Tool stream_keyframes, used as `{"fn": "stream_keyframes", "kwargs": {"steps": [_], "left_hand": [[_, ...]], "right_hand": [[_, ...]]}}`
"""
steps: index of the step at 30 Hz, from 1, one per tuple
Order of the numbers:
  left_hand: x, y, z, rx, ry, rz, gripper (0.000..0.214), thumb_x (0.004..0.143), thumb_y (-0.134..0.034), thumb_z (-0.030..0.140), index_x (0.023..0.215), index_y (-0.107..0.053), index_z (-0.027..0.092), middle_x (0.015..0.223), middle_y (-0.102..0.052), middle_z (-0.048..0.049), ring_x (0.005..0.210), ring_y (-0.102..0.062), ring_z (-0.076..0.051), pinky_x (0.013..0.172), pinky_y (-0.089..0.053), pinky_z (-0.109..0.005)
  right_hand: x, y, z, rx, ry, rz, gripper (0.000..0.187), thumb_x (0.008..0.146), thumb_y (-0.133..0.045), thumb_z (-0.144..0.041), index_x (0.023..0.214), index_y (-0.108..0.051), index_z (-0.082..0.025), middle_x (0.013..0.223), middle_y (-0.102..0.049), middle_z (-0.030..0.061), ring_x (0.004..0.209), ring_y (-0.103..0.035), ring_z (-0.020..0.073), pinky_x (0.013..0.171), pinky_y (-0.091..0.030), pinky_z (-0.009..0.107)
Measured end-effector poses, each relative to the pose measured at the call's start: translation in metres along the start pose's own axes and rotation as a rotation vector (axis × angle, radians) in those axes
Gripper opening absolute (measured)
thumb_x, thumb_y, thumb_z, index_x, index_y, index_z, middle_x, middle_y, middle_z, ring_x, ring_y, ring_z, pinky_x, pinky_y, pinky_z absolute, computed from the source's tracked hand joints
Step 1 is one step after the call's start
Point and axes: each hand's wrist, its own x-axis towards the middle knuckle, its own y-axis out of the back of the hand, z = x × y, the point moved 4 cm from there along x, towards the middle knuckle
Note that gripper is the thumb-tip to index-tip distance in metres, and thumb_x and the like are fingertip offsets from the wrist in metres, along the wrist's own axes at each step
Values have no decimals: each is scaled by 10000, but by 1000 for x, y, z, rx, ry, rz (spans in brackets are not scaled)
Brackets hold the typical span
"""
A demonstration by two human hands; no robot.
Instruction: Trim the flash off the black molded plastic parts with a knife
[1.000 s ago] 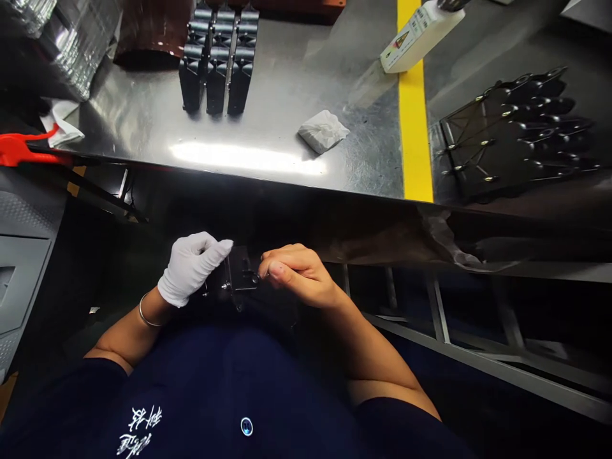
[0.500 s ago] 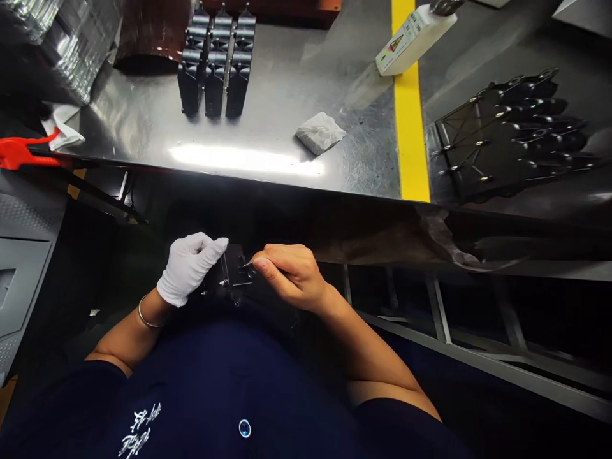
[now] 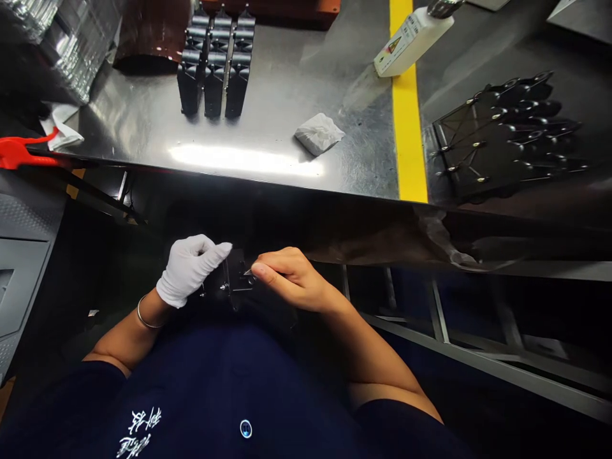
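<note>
My left hand [image 3: 189, 269], in a white glove, is closed on a dark black part [image 3: 235, 264] in front of my body. Thumb and fingers grip the part at its left side. Small shiny pins or screws show along its lower edge; much of its outline is lost against the dark background. My bare right hand [image 3: 292, 280] pinches a thin, pointed metal piece [image 3: 247, 273], perhaps a small blade, its tip at the right side of the black part. Most of that piece is hidden by my fingers.
Beyond my hands runs a metal table [image 3: 277, 76] with three black ribbed parts [image 3: 215, 70], a crumpled white wad [image 3: 319, 134], and a white bottle [image 3: 411, 41] by a yellow stripe [image 3: 408, 140]. More black parts [image 3: 516, 127] lie right. A red-handled object [image 3: 23, 152] juts over the left edge.
My right fingertips and the pointed piece have shifted slightly toward my body along the black part. My left hand keeps its grip with barely any shift.
</note>
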Motion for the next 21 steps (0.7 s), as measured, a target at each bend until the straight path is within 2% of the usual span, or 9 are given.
{"fn": "stream_keyframes", "kwargs": {"steps": [2, 4, 6, 8, 10, 16, 21], "left_hand": [[0, -1, 2, 8, -34, -46, 471, 756, -681, 516, 503, -486, 169, 478, -420, 41, 469, -345, -69, 447, -287, -227], [1, -1, 4, 18, -70, -55, 471, 756, -685, 504, 495, -483, 168, 470, -418, 42, 464, -344, -67, 449, -287, -226], [2, 2, 6, 29, -90, -29, 463, 759, -685, 493, 496, -485, 168, 467, -409, 46, 463, -341, -66, 451, -288, -226], [3, 4, 7, 39, -96, -14, 455, 760, -685, 486, 500, -489, 168, 467, -405, 47, 464, -341, -67, 451, -287, -227], [3, 4, 7, 43, -98, -26, 452, 760, -685, 481, 498, -489, 169, 468, -409, 46, 463, -345, -68, 450, -288, -228], [3, 1, 3, 52, -72, -34, 465, 757, -678, 501, 492, -487, 171, 466, -419, 43, 462, -347, -71, 448, -292, -228], [4, 1, 0, 30, -23, 1, 468, 771, -661, 523, 515, -489, 171, 487, -412, 45, 485, -345, -72, 465, -298, -225]], "right_hand": [[-3, -1, 2, 163, -31, -147, 432, 984, -428, -271, 569, -490, -165, 485, -442, -39, 428, -387, 53, 442, -312, 197], [-5, 0, 1, 250, -2, -182, 454, 995, -401, -346, 604, -533, -158, 480, -463, -32, 430, -417, 61, 453, -334, 200], [-5, 3, 0, 165, 36, -94, 417, 971, -455, -403, 666, -581, -149, 513, -506, -19, 453, -445, 69, 467, -344, 205], [-4, 4, 0, -14, 69, -6, 366, 907, -569, -449, 708, -601, -143, 556, -533, -10, 479, -449, 73, 471, -332, 209], [-2, 0, -1, -128, 98, 0, 368, 859, -630, -480, 713, -594, -145, 560, -526, -15, 485, -436, 73, 472, -317, 213], [-1, -5, 0, -214, 98, -64, 476, 894, -589, -466, 545, -442, -178, 503, -402, -46, 469, -353, 68, 472, -273, 226], [0, -1, -6, -381, 159, 57, 413, 899, -559, -510, 666, -527, -170, 556, -454, -28, 505, -385, 86, 484, -286, 226]]}}
